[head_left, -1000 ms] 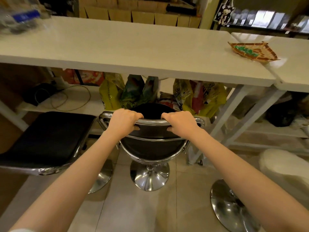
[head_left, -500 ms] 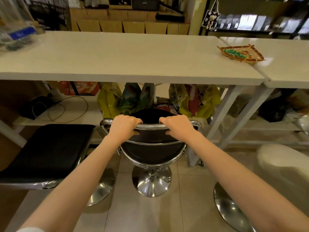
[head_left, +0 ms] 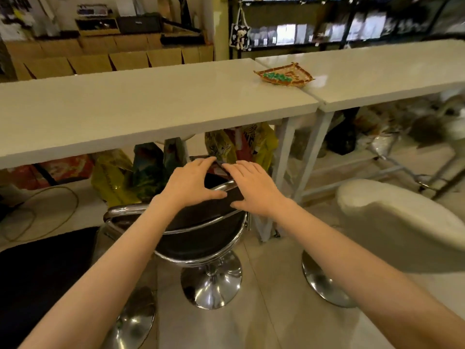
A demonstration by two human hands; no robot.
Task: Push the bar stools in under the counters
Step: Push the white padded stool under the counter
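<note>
Both hands have let go of the chrome backrest rail they gripped a moment ago: the left hand [head_left: 191,183] and right hand [head_left: 251,186] now hover above it, fingers spread, holding nothing. Below them, the black bar stool [head_left: 201,235] stands partly under the white worktop [head_left: 151,107], its padded seat glossy, its round chrome base [head_left: 211,285] likely heavy; that rigid rail remains the natural hold.

both hands, left hand [head_left: 191,183] and right hand [head_left: 252,187], spread above black stool [head_left: 201,238].
</note>
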